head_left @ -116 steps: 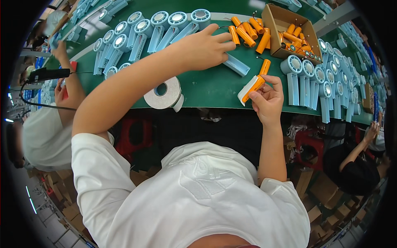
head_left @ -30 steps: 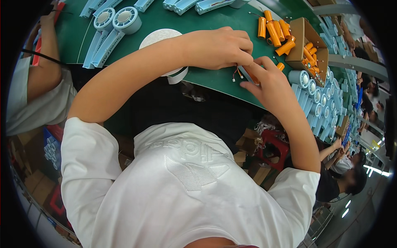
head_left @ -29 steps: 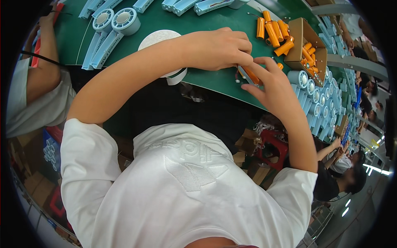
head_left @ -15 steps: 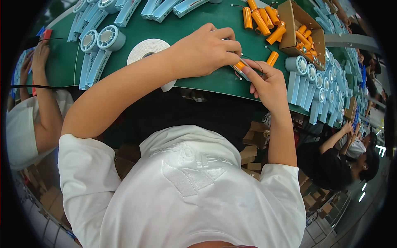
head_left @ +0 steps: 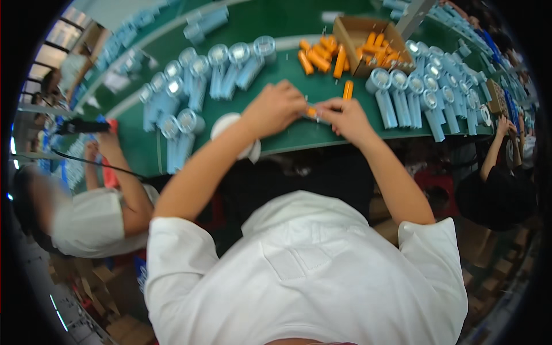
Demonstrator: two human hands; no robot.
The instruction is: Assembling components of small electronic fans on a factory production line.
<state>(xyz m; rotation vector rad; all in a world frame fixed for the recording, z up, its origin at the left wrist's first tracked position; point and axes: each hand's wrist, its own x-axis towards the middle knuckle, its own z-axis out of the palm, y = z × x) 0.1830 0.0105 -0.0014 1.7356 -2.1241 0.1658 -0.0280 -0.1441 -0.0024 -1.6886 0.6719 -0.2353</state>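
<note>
Above the table's near edge, my left hand (head_left: pixel 277 110) and my right hand (head_left: pixel 348 119) meet at an orange cylindrical battery (head_left: pixel 311 111). Both hands have their fingers closed on it from either side. A greyish piece shows around the battery, too blurred to make out. Just beyond my right hand lies a loose orange battery (head_left: pixel 348 90). Beside my left forearm is a white roll (head_left: pixel 222 123), partly covered by that arm, with its loose end hanging at the table edge.
Light blue handheld fans (head_left: pixel 187 122) lie in rows at left, more fans (head_left: pixel 380 80) at right. A cardboard box (head_left: pixel 352 70) of orange batteries stands at the far right, loose batteries (head_left: pixel 318 60) beside it. A co-worker (head_left: pixel 95 224) sits at left, another person (head_left: pixel 494 195) at right.
The view has shifted, showing more of the table and the co-worker at left. My hands remain together on the battery, and my left hand's grip has moved slightly apart from my right.
</note>
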